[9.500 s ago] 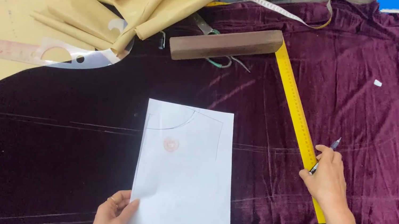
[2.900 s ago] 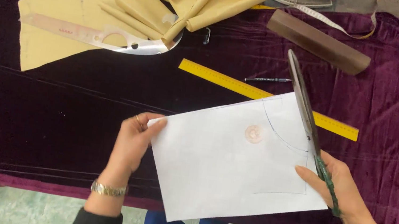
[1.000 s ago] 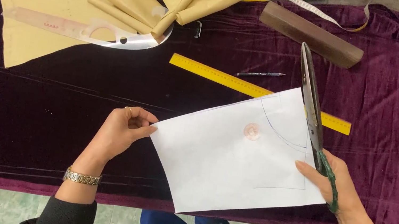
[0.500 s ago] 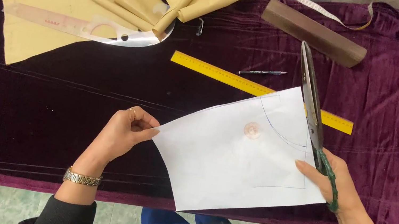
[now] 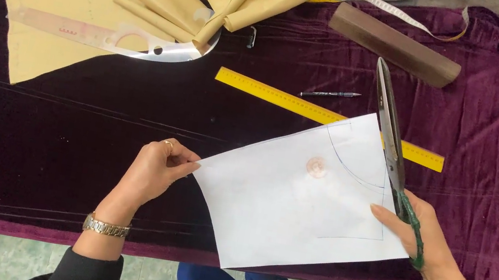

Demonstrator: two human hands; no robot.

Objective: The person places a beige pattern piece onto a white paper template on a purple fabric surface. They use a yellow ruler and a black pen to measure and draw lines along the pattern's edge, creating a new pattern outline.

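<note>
Fingers point(image 5: 181, 164) of left hand point(image 5: 152, 174) pinched on white paper point(image 5: 293, 201) corner; right hand point(image 5: 425, 240) clenched on scissors point(image 5: 389, 133), blades laid along drawn line. Cutting step judged underway; steady paper needed.

White paper point(image 5: 293, 201) (blue pencil lines), purple velvet cloth point(image 5: 495, 167), yellow ruler point(image 5: 283, 97).
</note>
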